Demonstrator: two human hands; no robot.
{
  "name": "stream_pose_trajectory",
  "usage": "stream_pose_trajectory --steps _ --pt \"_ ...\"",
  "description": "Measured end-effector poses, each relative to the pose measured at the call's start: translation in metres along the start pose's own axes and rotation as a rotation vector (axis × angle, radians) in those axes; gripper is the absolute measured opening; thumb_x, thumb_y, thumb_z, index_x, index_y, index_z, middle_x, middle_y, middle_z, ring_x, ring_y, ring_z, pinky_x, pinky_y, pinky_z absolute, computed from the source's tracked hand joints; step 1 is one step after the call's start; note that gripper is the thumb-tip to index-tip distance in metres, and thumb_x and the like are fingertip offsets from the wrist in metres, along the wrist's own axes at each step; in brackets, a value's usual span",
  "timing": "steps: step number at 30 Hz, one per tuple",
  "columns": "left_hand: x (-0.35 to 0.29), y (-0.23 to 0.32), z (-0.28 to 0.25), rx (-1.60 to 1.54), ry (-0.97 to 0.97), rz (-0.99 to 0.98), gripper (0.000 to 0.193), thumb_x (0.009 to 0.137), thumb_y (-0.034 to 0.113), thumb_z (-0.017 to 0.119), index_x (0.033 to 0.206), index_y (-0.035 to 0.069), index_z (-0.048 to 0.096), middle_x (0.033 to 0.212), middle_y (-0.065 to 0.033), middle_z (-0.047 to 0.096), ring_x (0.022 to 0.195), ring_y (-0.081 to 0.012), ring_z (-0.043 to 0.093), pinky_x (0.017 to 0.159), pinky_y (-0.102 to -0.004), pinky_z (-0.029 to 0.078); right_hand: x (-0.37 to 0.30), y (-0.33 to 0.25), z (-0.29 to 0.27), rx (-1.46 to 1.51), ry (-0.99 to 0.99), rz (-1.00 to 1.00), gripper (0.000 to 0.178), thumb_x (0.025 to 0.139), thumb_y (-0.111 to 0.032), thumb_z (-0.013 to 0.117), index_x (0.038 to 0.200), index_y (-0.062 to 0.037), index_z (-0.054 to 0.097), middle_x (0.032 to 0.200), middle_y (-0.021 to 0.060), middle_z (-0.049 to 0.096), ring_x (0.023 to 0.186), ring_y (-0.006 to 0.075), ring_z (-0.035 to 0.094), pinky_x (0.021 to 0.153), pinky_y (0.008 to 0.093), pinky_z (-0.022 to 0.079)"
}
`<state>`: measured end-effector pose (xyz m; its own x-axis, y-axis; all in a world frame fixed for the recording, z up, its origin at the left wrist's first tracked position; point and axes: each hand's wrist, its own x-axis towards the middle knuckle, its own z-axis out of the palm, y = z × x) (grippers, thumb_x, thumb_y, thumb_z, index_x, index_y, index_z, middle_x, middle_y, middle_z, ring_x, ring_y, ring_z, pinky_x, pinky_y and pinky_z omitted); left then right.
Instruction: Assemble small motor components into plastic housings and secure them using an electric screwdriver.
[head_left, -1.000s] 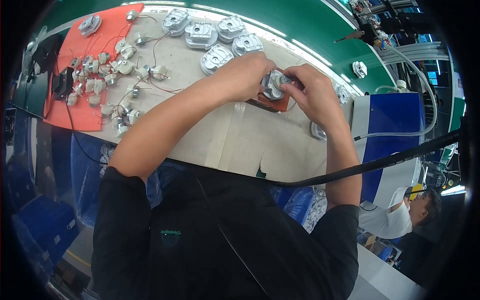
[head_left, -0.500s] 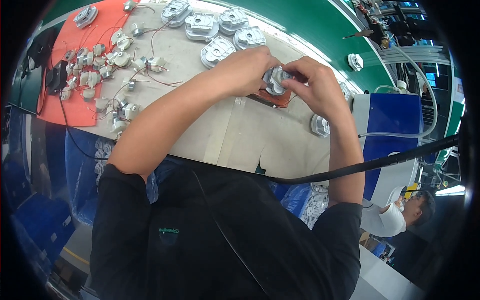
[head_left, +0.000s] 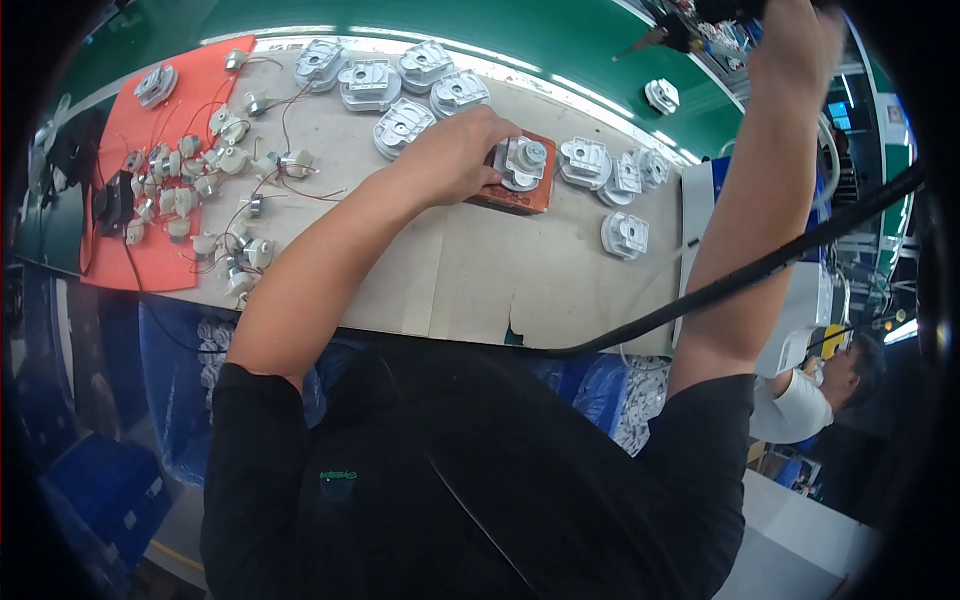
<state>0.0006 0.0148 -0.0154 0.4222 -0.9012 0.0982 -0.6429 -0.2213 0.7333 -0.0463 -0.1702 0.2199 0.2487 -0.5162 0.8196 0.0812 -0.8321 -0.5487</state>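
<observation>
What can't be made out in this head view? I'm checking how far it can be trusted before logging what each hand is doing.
- Right hand: raised to the top edge, fingers cut off by the dark rim; whether it grips anything cannot be told.
- Grey part on the orange block: its left side is hidden under the left hand.
- Small wired motors on the orange mat: too small for detail.

We note beige table (head_left: 470, 280), green belt (head_left: 560, 50) along far edge, orange mat (head_left: 150, 170) at left. Blue bins (head_left: 90, 480) on floor below. Second person (head_left: 810, 395) seated right.
</observation>
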Motion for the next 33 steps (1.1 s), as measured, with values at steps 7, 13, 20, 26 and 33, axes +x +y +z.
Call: stream_pose_trajectory --steps 7,13,20,26,33 --pt "0.001 0.000 0.003 -0.039 0.022 0.014 0.047 0.080 0.007 0.076 0.125 0.009 0.063 0.115 -0.0130 0.060 0.108 -0.0332 0.061 0.091 -0.0413 0.050 -0.052 -0.006 -0.015 0.517 -0.004 0.066 0.034 0.097 -0.023 0.066 0.122 -0.0019 0.056 0.080 0.0004 0.062 0.055 0.0089 0.058 0.047 0.0212 0.047" --pt "0.002 -0.007 0.003 -0.052 0.024 0.007 0.051 0.080 0.001 0.075 0.128 0.011 0.061 0.108 -0.0087 0.058 0.093 -0.0229 0.065 0.084 -0.0354 0.053 -0.103 0.027 -0.017 0.477 -0.060 -0.040 0.035 0.098 -0.015 0.064 0.129 -0.0028 0.054 0.095 -0.0028 0.056 0.078 0.0039 0.053 0.066 0.0162 0.041" --pt "0.002 -0.002 0.005 -0.048 0.031 -0.045 0.050 0.081 0.001 0.075 0.128 0.015 0.062 0.109 -0.0067 0.059 0.093 -0.0210 0.065 0.083 -0.0349 0.054 -0.114 0.029 -0.018 0.552 -0.096 -0.012 0.039 0.098 -0.018 0.065 0.131 -0.0023 0.052 0.097 -0.0028 0.055 0.077 0.0050 0.052 0.065 0.0159 0.042" --pt "-0.001 -0.004 0.006 -0.013 0.036 -0.041 0.051 0.082 0.001 0.075 0.130 0.016 0.062 0.111 -0.0066 0.060 0.096 -0.0207 0.065 0.085 -0.0348 0.055 -0.119 0.029 -0.013 0.559 -0.104 0.014 0.038 0.098 -0.019 0.066 0.130 -0.0034 0.053 0.096 -0.0034 0.054 0.077 0.0047 0.051 0.067 0.0154 0.041" --pt "0.002 -0.003 0.008 -0.013 0.070 -0.018 0.051 0.081 0.001 0.075 0.129 0.015 0.062 0.110 -0.0068 0.060 0.095 -0.0212 0.066 0.085 -0.0347 0.055 -0.117 0.042 -0.014 0.438 -0.100 -0.099 0.036 0.098 -0.024 0.066 0.127 -0.0043 0.056 0.096 -0.0033 0.055 0.080 0.0052 0.052 0.070 0.0167 0.042"
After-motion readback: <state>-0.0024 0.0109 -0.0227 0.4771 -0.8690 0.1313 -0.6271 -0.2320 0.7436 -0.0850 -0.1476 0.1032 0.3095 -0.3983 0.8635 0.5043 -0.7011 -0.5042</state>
